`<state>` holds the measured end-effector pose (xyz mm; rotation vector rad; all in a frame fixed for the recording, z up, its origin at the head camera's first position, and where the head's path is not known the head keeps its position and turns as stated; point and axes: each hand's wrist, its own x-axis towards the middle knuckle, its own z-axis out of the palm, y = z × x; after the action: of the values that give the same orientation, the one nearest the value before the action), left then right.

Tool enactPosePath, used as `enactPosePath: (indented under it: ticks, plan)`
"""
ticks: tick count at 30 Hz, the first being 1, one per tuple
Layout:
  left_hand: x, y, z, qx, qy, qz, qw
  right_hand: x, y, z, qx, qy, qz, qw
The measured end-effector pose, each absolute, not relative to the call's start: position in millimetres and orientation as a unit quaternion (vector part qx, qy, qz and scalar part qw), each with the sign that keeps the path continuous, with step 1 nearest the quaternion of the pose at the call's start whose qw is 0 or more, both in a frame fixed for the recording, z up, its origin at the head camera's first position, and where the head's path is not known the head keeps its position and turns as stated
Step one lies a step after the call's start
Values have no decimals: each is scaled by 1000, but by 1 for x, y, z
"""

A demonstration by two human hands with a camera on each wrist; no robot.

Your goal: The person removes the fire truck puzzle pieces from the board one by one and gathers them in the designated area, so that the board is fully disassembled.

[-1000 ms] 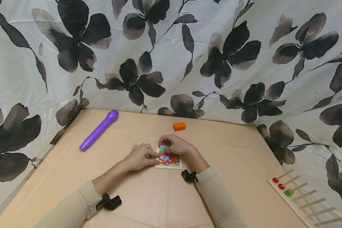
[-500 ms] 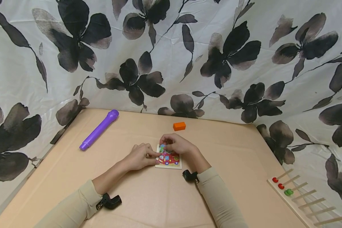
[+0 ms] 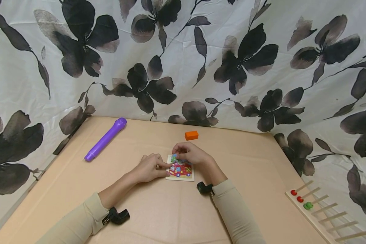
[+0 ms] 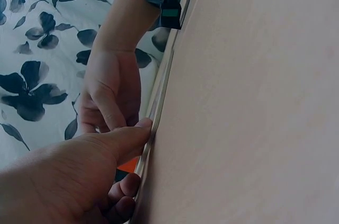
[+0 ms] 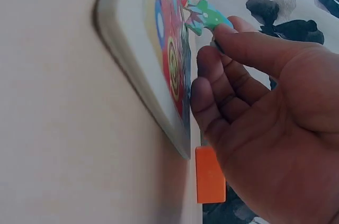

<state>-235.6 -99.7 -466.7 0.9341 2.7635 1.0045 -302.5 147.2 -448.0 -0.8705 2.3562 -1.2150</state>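
A small wooden jigsaw board (image 3: 184, 179) with a red vehicle picture lies flat in the middle of the table. My left hand (image 3: 150, 168) holds its left edge, with the index fingertip over the picture. Above the far part of the board, my right hand (image 3: 191, 154) pinches a green puzzle piece (image 5: 207, 17) between thumb and fingers. The right wrist view shows this piece tilted, raised from the board surface at least in part. Grey recess shows on the board near it. In the left wrist view, the board (image 4: 163, 83) is seen edge-on, so its picture is hidden.
An orange block (image 3: 191, 135) lies beyond the board. A purple tube (image 3: 106, 139) rests at the far left. At the right edge stands a wooden peg rack (image 3: 312, 217) with red and green beads. A floral cloth (image 3: 195, 61) hangs behind the table.
My right hand has shifted slightly right and away from me with the green piece, showing more of the board. My left hand has stayed in place.
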Motion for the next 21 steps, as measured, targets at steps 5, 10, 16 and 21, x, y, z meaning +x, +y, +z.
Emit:
enactPosePath:
  ticks: [5, 10, 16, 21]
  plan:
    - [-236, -100, -467, 305, 895, 323, 28, -299, 152, -445, -293, 837, -432, 164]
    - [-236, -100, -466, 308, 894, 323, 24, -294, 160, -439, -279, 843, -436, 147]
    - [-236, -100, -467, 304, 897, 320, 31, -290, 170, -432, -270, 836, -457, 138]
    - [-235, -101, -468, 303, 896, 322, 32, -290, 181, -428, -272, 839, -455, 127]
